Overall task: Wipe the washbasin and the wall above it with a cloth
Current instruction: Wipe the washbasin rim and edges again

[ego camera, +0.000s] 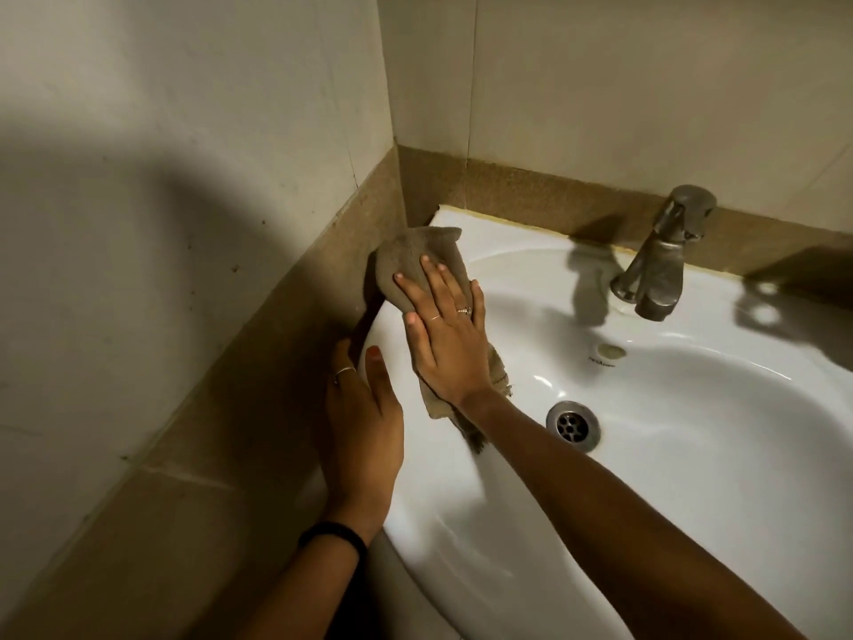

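A white washbasin (646, 455) is fixed in a tiled corner. My right hand (445, 330) lies flat with fingers spread on a brown-grey cloth (415, 256), pressing it onto the basin's left rim near the back corner. The cloth's frayed end hangs into the bowl below my wrist. My left hand (364, 422) grips the basin's left edge, thumb on the rim, fingers hidden between basin and wall. The wall (646, 76) above the basin is pale tile with a brown speckled band (531, 191) along its foot.
A dull metal tap (660, 261) stands at the back of the basin, right of the cloth. A metal drain (572, 424) sits in the bowl's middle. The left side wall (161, 177) runs close along the basin, with my shadow across it.
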